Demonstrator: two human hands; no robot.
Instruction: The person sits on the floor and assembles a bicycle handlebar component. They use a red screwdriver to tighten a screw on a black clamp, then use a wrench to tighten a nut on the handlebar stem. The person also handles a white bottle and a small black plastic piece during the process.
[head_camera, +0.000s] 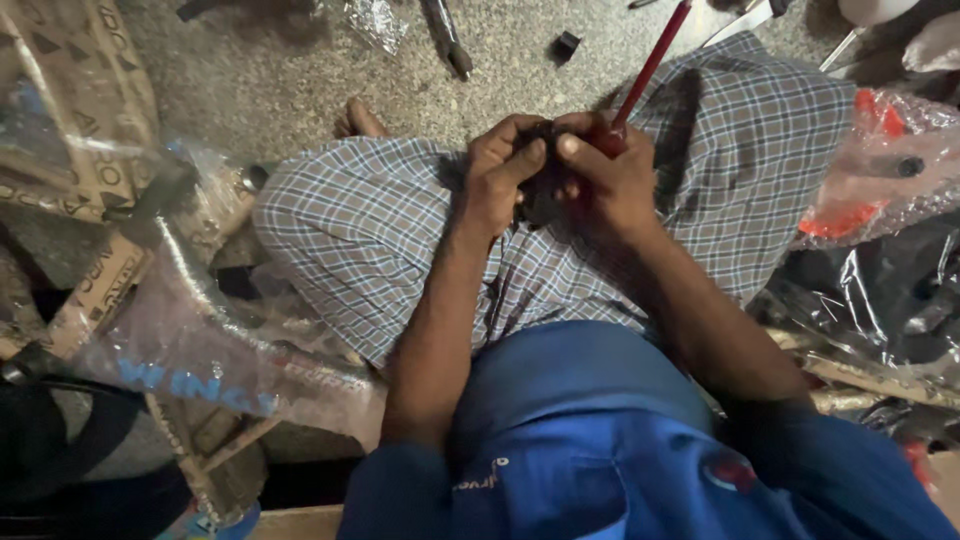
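Two hands meet above the person's lap, over the checked cloth (380, 230) on the knees. The left hand (495, 180) has its fingers closed around a small dark part (540, 190), which sits between both hands. The right hand (610, 180) grips a red-handled tool (650, 65), fingers clamped on it, the shaft pointing up toward the floor (290, 70). A small black piece (566, 45) lies on the floor near the top edge.
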